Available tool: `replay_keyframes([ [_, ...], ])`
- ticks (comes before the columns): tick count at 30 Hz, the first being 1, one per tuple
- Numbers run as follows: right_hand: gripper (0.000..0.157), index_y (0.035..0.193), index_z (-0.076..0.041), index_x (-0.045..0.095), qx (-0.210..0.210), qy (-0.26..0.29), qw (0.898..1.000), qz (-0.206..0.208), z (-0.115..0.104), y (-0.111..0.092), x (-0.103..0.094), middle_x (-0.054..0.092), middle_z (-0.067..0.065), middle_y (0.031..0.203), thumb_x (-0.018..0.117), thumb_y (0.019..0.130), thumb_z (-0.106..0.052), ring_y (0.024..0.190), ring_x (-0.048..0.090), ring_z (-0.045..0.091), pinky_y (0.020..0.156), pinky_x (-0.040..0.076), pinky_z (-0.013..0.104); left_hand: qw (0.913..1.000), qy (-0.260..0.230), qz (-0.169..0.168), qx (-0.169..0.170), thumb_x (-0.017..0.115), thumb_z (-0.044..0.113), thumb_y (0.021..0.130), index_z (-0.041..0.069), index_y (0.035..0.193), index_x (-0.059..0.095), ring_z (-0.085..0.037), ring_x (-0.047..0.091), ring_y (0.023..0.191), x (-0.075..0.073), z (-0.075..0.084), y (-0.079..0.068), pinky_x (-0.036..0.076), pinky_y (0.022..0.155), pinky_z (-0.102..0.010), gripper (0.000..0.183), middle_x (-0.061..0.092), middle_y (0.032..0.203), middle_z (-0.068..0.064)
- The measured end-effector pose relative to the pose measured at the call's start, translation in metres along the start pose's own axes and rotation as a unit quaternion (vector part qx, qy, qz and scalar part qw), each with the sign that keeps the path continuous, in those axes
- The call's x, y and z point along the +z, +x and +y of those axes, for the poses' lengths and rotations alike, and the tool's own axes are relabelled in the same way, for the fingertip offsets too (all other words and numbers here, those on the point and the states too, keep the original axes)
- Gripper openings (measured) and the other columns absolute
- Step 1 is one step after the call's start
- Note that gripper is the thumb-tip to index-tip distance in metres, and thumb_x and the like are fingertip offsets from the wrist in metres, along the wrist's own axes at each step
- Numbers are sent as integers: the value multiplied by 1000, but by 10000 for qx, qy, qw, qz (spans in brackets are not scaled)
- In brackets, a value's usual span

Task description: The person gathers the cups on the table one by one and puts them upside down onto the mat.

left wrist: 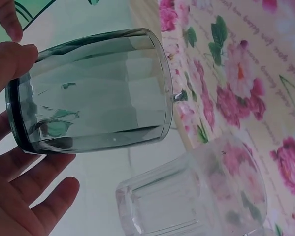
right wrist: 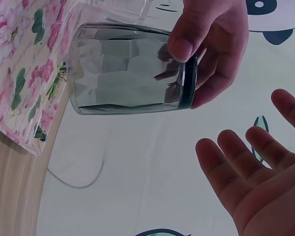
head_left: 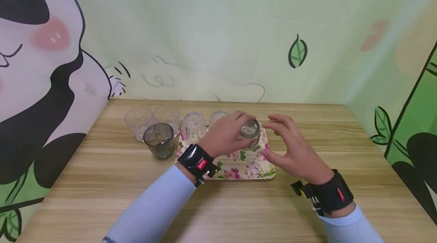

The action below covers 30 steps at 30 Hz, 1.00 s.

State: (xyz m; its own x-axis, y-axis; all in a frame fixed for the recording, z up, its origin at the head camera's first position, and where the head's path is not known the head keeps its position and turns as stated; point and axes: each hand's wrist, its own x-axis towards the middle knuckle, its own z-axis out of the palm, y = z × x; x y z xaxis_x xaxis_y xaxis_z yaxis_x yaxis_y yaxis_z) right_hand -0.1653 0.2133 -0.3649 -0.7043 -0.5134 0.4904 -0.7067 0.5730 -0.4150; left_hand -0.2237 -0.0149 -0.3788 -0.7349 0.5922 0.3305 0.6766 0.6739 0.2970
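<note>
My left hand (head_left: 223,133) pinches a smoky grey drinking glass (head_left: 250,129) by its thick base. The glass is upside down, rim toward the flowered tray (head_left: 246,175) and close over it. My right hand (head_left: 295,150) is just to the right of the glass, fingers spread and apart from it; the right wrist view has these fingers (right wrist: 221,162) holding nothing. Two clear glasses stand upside down on the tray's back part: one ribbed glass (head_left: 194,125) at the left, and another clear glass (head_left: 218,115) partly hidden behind my left hand.
Left of the tray, a smoky grey glass (head_left: 159,141) stands upright on the wooden table (head_left: 102,182). Behind it are two clear glasses, a left one (head_left: 138,119) and a right one (head_left: 168,115). A printed cloth backdrop (head_left: 211,53) rises at the table's back edge.
</note>
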Motion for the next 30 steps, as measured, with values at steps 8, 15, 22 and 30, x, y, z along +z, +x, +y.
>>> replay_keyframes([
  [8, 63, 139, -14, 52, 267, 4, 9996, -109, 0, 0, 0, 38, 19, 154, 80, 84, -23, 138, 42, 35, 101, 55, 63, 10000, 45, -31, -76, 71, 42, 90, 13, 127, 55, -17, 66, 100, 8, -6, 8, 63, 87, -35, 50, 66, 124, -6],
  [15, 64, 140, -11, 52, 380, 5, 9990, -215, 0, 0, 1, 38, 18, 154, 80, 84, -25, 138, 43, 34, 103, 54, 62, 9995, 180, -141, -200, 70, 44, 91, 14, 128, 53, -19, 66, 100, 14, -6, 11, 62, 89, -39, 51, 66, 124, -5],
  [22, 65, 141, -14, 51, 490, -32, 9984, -289, 1, -1, 2, 37, 19, 155, 80, 84, -26, 137, 45, 35, 103, 54, 62, 9986, 360, -221, -309, 69, 46, 92, 15, 130, 52, -18, 65, 110, 20, -9, 14, 54, 105, -48, 52, 66, 128, -5],
  [30, 65, 142, -16, 51, 503, -57, 9982, -335, 1, 0, 3, 36, 19, 156, 79, 85, -27, 137, 44, 35, 103, 55, 62, 9983, 487, -197, -264, 67, 45, 93, 14, 133, 51, -21, 63, 120, 32, -14, 17, 46, 115, -56, 53, 64, 135, -8],
])
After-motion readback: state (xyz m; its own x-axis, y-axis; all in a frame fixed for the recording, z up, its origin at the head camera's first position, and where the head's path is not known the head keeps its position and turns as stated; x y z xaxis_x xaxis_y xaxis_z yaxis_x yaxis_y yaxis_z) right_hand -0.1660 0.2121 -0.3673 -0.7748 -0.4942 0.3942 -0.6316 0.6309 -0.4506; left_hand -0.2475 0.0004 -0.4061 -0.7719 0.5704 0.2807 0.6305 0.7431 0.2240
